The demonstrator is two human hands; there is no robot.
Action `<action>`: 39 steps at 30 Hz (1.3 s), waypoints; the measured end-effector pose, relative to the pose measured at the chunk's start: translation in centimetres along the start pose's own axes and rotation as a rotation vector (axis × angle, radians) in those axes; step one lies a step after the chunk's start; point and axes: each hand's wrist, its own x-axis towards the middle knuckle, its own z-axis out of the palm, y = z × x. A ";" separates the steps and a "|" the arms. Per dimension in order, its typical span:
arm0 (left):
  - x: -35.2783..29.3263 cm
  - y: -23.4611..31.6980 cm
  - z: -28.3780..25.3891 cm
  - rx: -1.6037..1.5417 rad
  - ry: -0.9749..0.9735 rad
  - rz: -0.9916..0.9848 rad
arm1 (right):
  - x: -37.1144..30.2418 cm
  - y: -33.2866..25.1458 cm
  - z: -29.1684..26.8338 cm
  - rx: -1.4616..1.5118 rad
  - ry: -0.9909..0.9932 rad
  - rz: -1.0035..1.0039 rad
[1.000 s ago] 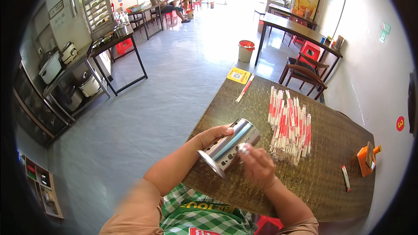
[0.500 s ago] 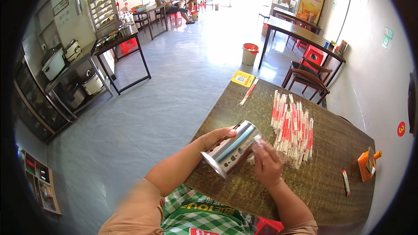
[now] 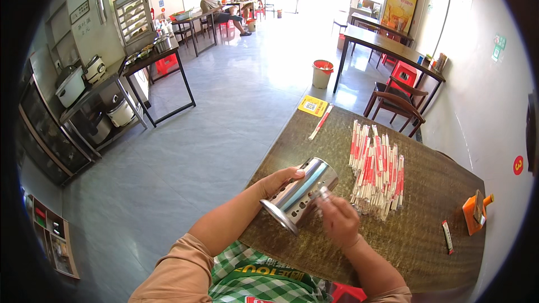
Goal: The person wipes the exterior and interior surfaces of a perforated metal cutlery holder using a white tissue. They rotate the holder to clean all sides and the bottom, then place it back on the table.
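A shiny steel chopstick holder point(image 3: 312, 182) with punched holes and a flared base is tilted over the near left part of the table. My left hand point(image 3: 282, 180) grips it along its left side, thumb on top. Against the holder's right side, my right hand point(image 3: 340, 220) is closed and slightly blurred. A small pale wad pokes out of its fingers, too smeared to name. To the right lies a pile of paper-wrapped chopsticks point(image 3: 377, 171) in white and red. One single wrapped pair of chopsticks point(image 3: 320, 123) lies apart near the far left corner.
The dark wooden table point(image 3: 426, 191) bears a yellow code card point(image 3: 313, 105), an orange holder point(image 3: 474, 215) and a small packet point(image 3: 447, 237). Beyond stand a chair point(image 3: 397, 104), a bin point(image 3: 322, 73) and other tables. Two people sit far back.
My right hand has shifted a little down and to the left along the holder's side. The holder stays in my left hand, nearly unmoved.
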 end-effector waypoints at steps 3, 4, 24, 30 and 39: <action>0.2 0.0 -0.4 -0.021 -0.005 0.005 | 0.2 -2.1 0.1 0.103 -0.073 -0.048; 0.0 0.0 -0.3 -0.024 -0.004 -0.003 | 0.1 -2.5 0.0 0.168 -0.088 -0.032; -0.7 0.8 1.2 0.041 0.022 -0.061 | 0.4 3.4 -0.2 1.143 0.324 1.148; -0.1 0.0 0.8 0.066 0.039 -0.011 | 0.2 2.4 0.5 0.712 0.272 1.001; -0.2 0.3 1.8 0.038 -0.056 0.010 | -1.5 2.5 2.0 0.429 0.235 0.715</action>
